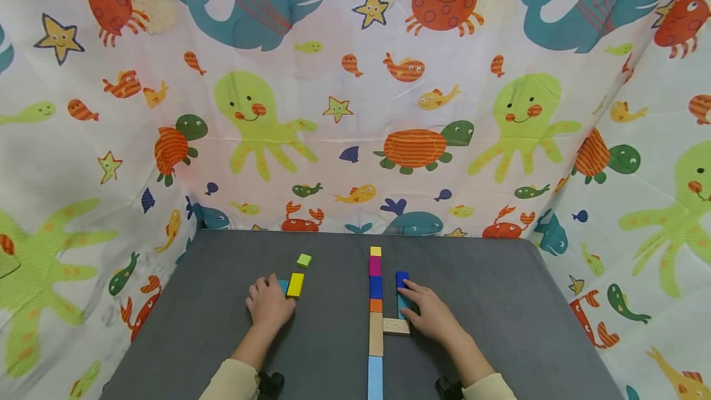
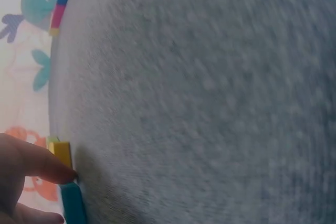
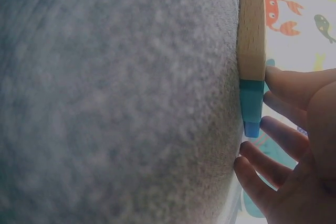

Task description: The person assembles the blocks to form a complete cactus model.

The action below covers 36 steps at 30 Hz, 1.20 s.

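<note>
My left hand [image 1: 270, 302] is at the left group of blocks, its index finger and thumb at either side of a teal block [image 2: 73, 203], which the hand partly covers in the head view. Beside that block lies a yellow block [image 1: 295, 286], with a small green block [image 1: 303, 260] farther back. On the right, my right hand [image 1: 430, 313] touches a teal block [image 1: 403, 305] and a dark blue block [image 1: 402, 278] lined up end to end, its fingers loosely spread along their right side. A short wooden block [image 1: 396, 326] sits crosswise at the teal block's near end.
A straight column of blocks runs front to back mid-table: light blue [image 1: 375, 378], wooden [image 1: 376, 334], orange [image 1: 376, 305], blue [image 1: 376, 287], magenta [image 1: 375, 265] and yellow [image 1: 376, 251]. The grey tabletop [image 1: 333, 338] ends at a sea-animal curtain [image 1: 344, 128].
</note>
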Tool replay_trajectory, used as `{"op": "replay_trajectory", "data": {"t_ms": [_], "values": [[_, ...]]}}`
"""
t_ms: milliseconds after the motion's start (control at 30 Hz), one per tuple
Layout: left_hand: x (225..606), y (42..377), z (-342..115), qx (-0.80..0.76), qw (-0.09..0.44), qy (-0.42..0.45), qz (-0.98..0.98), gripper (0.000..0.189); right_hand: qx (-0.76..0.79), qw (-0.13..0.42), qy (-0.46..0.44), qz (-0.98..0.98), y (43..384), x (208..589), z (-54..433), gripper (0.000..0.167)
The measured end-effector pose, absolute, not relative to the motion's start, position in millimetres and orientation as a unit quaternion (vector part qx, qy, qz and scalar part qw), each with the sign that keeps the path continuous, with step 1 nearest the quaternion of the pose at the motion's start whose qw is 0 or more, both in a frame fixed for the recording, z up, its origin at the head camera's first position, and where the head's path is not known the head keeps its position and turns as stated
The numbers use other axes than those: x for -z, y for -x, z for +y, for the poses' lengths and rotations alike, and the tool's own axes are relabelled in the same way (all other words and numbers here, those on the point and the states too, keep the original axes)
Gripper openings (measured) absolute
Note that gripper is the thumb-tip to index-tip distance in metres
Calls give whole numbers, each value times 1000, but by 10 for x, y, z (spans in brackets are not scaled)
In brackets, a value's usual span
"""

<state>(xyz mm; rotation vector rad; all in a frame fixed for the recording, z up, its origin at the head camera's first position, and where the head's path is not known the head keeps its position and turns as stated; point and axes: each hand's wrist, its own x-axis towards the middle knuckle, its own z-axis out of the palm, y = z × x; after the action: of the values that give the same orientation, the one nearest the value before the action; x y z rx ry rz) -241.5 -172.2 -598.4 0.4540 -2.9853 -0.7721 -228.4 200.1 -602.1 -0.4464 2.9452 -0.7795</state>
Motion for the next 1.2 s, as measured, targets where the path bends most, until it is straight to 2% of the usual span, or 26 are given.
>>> {"op": "replay_trajectory", "data": {"t_ms": [333,533,667,900,1033,1200], "values": [[6009,2432,-1823,262,31,-147,-953,51,253,32,147,956,2280,6023,1991,52],[5997,2440,-1863,273,43,-152,-949,46,254,35,145,956,2274,5997,1984,52],[5947,2465,-1836,291,70,-144,-943,43,250,34,145,957,2279,5999,1986,52],[5779,2533,-1601,299,137,-28,-944,38,250,32,142,957,2284,6006,1993,52],[5731,2531,-1398,292,130,45,-947,40,248,31,142,958,2278,6009,1994,52],[5748,2540,-1179,275,101,85,-952,38,251,34,145,956,2276,6006,2000,52]]}}
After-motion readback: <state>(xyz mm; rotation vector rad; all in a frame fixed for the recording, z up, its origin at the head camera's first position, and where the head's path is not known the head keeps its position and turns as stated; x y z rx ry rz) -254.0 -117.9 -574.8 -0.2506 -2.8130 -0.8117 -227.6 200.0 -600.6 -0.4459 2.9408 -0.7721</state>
